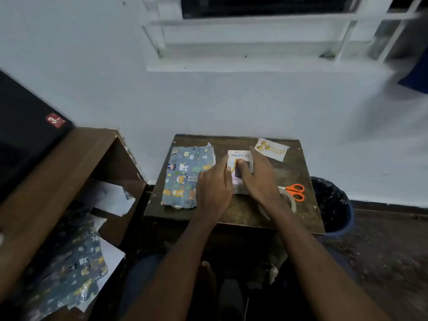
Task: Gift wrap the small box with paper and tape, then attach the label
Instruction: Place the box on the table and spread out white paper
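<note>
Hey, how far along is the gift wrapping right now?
Barely begun. Nothing looks done: the small box is bare on the table, beside the patterned paper. In hand: left hand and right hand rest on the box. Left: wrapping, taping from the tape roll, using scissors, attaching the label.

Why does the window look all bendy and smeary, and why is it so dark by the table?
Head view: the wide-angle lens bends the window bars near the edges; the corners smear with blur; dim bluish light leaves the table murky, though the box and scissors stay readable.
</note>
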